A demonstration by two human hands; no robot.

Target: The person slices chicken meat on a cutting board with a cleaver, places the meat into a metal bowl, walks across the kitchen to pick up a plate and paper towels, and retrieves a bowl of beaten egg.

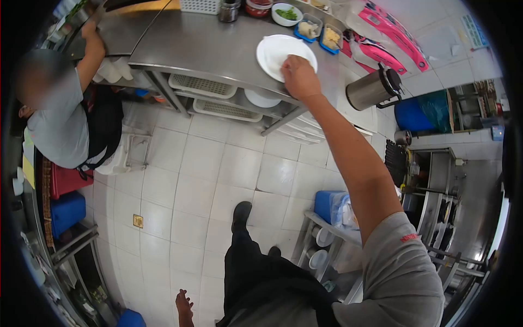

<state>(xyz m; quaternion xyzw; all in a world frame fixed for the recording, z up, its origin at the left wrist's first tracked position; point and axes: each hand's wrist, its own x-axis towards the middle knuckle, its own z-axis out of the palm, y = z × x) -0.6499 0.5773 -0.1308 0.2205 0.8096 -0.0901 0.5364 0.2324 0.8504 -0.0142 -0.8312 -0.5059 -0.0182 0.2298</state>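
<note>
My right hand (299, 77) reaches far forward over a round white plate (268, 48) at the edge of the steel counter (190, 41). Its fingers are bunched together just above the plate's middle, and what they pinch, if anything, I cannot make out. Beyond the plate stand a white bowl of chopped green herbs (286, 13), a blue-edged container with pale pieces (308, 28) and another with yellowish shredded food (331, 39). My left hand (184, 306) hangs low over the floor, fingers apart and holding nothing.
A co-worker in a grey shirt (65, 120) leans on the counter at left. Pink-and-white packages (381, 38) and a steel thermos jug (370, 89) are at right. Baskets (202, 86) sit on the undershelf. A shelf cart (332, 218) stands beside my right side.
</note>
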